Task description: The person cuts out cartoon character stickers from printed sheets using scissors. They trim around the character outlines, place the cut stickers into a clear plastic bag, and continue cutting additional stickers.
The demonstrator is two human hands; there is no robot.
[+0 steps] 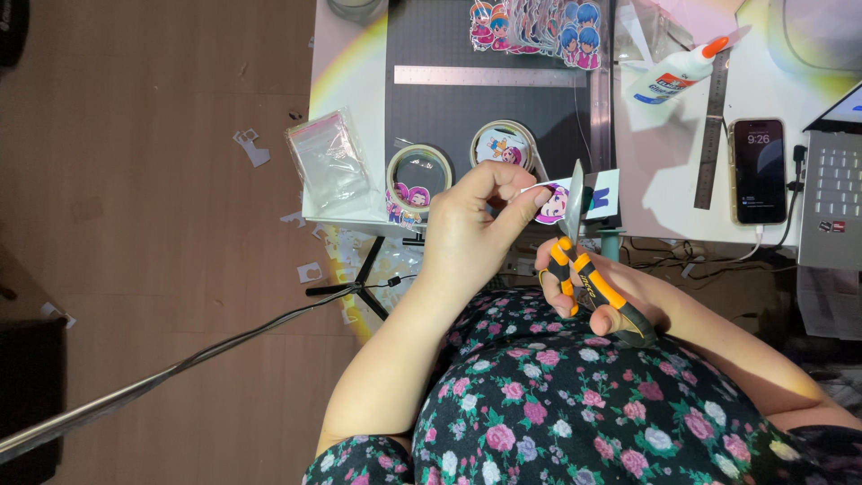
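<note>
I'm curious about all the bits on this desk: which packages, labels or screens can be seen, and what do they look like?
Glue bottle: lying top right, white with an orange tip and a blue label.
Phone: flat on the right, dark lit screen.
Laptop: right edge, silver, partly cut off.
Plastic bag: table's left edge, clear, red-edged.
Sticker sheet: between the left hand and the scissors, pink cartoon figure.

Bright light floods the white desk (346, 72), throwing rainbow glare left of the dark cutting mat (485, 117), while the floor beyond it lies dim.
</note>
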